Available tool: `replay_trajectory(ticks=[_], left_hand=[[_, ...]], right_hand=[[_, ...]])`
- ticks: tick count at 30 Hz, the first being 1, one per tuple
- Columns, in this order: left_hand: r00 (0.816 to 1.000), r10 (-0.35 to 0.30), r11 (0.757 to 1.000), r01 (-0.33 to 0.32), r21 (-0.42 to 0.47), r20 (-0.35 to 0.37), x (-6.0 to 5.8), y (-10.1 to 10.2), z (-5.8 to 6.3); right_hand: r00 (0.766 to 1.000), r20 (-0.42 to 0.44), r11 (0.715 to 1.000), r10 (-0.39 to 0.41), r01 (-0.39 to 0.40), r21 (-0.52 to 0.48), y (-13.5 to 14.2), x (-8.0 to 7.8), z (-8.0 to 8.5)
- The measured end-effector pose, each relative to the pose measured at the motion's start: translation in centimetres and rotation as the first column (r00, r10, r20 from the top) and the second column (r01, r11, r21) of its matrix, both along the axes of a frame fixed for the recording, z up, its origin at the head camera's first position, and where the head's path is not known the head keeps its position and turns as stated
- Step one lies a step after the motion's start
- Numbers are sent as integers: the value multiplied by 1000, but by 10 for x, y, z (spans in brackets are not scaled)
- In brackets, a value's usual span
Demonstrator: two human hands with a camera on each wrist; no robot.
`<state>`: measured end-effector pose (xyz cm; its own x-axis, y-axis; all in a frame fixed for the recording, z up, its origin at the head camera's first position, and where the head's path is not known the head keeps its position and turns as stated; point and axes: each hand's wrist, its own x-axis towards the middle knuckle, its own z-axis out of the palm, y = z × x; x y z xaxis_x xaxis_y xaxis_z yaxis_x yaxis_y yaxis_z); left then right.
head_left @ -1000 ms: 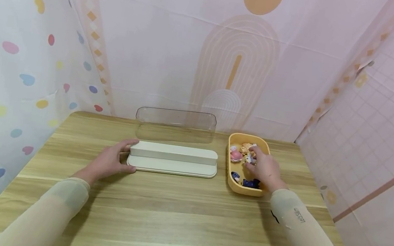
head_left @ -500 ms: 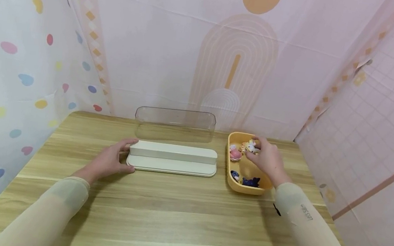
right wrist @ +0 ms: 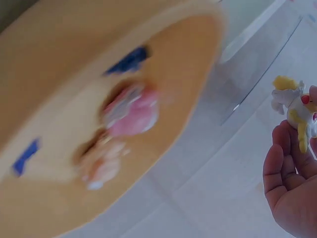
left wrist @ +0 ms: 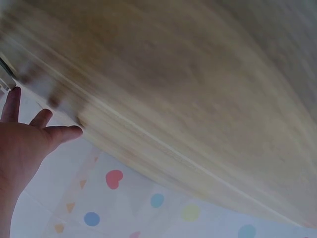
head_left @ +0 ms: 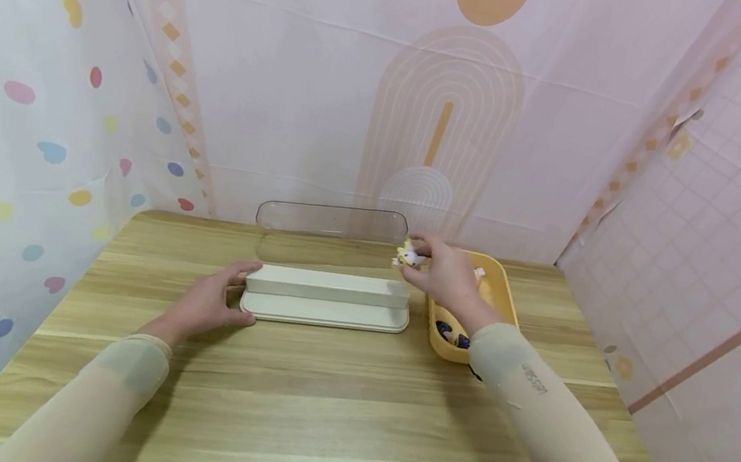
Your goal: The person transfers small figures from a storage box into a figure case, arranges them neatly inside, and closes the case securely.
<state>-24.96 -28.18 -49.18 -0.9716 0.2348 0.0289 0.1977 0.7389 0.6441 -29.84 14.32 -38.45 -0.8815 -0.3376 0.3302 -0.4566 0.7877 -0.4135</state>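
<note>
In the head view, my left hand (head_left: 208,302) grips the left end of a cream two-step display base (head_left: 325,311), thumb at its front corner and a finger at its back corner. In the left wrist view, other fingers (left wrist: 63,133) of that hand spread out beside the end. My right hand (head_left: 445,274) pinches a small white and yellow figurine (head_left: 407,254), raised above the table near the base's right end. The right wrist view shows the figurine (right wrist: 297,111) with its red and pink details, partly hidden by the fingers.
A yellow tray (head_left: 506,296) lies under my right forearm; a pink figurine (right wrist: 133,114), an orange one (right wrist: 103,166) and dark blue ones (right wrist: 130,60) are inside. A clear cover (head_left: 330,237) stands behind the base. Patterned cloth (head_left: 290,95) hangs along the table's back and sides.
My right hand has lifted the white and yellow figurine out of the tray and carried it left, towards the base and the clear cover. The left hand has stayed at the base's left end.
</note>
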Motion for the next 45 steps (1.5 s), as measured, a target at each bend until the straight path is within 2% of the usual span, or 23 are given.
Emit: replay_trajectory(ticks=[6, 11, 18, 26, 31, 36, 41, 45], left_hand=[[1000, 7, 1000, -7, 0, -5, -1, -2, -1], [1000, 4, 1000, -4, 0, -7, -2, -6, -2], [1000, 1, 1000, -1, -2, -26, 0, -7, -5], [1000, -9, 1000, 9, -8, -23, -1, -4, -5], [1000, -6, 1000, 6, -10, -22, -1, -4, -4], [999, -4, 1000, 3, -11, -41, 0, -4, -5], [998, -24, 1000, 24, 0, -65, 1, -4, -4], [997, -24, 1000, 23, -6, -76, 1, -4, -5]], right_hand=[[993, -36, 994, 112, -112, 15, -41, -1, 0], [982, -63, 981, 177, -171, 87, -79, 1, -5], [961, -96, 944, 260, -232, 234, -127, 10, -19], [951, -56, 907, 303, -269, 324, -166, 16, -32], [930, -90, 870, 357, -296, 395, -186, 20, -42], [907, -108, 849, 408, -334, 410, -197, 22, -54], [905, -109, 827, 410, -319, 462, -202, 22, -64], [911, -113, 822, 396, -297, 487, -205, 23, -66]])
